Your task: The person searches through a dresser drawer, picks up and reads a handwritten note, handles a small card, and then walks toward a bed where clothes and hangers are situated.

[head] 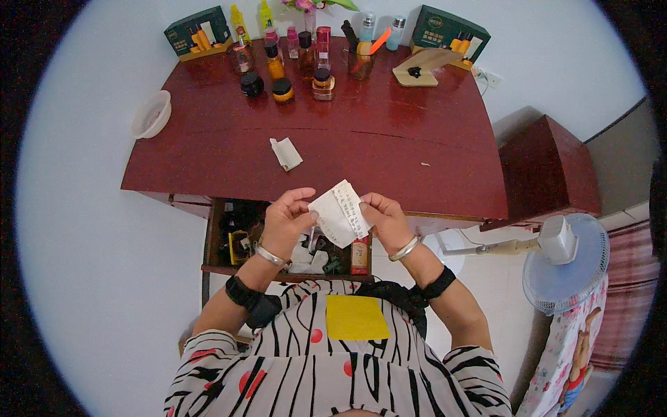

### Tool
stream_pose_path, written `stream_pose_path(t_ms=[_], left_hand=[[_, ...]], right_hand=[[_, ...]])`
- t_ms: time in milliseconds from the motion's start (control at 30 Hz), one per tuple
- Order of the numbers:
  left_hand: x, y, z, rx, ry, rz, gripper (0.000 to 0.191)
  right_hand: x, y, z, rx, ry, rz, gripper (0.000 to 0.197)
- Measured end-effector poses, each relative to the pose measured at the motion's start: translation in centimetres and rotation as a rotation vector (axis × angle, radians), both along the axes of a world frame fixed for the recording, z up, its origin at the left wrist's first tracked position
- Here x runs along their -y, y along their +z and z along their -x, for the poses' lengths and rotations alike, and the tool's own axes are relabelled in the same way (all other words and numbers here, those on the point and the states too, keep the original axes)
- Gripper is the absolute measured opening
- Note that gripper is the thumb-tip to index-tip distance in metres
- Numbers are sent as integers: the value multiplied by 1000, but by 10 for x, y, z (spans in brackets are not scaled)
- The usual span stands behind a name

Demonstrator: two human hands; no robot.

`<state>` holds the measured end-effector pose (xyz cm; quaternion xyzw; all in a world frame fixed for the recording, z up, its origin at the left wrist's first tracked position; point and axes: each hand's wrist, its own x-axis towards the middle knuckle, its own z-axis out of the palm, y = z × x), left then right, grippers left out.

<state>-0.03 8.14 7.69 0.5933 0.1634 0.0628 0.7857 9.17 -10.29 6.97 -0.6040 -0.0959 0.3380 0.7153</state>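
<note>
A folded sheet of white paper point(338, 215) bearing writing is held up above the open drawer point(287, 272). My left hand point(288, 219) pinches its left edge between thumb and fingers. On the opposite edge, my right hand point(386, 219) grips it the same way. Another folded paper point(286, 154) lies on the dark red tabletop point(219, 156), beyond my left hand. Below the sheet, the drawer contains a yellow-edged item point(239, 247), white crumpled material point(302, 259) and a red box point(359, 256).
Cosmetic bottles and jars point(282, 91) line the back of the table between two green boxes point(198, 34). A white plastic bowl point(152, 114) sits at the left edge. A wooden stand point(417, 78) is at back right. An electric fan point(565, 255) stands to the right, beside a person lying down point(577, 359).
</note>
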Motion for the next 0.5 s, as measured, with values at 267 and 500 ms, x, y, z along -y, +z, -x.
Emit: stream_pose_path(t_ms=[267,500], left_hand=[[7,4,-5,-73,-194,56,24],[11,-7,-3,-79,-95,19,21]], right_hand=[[2,-2,4,266,83,92,10],[1,0,10,462,57,54,5]])
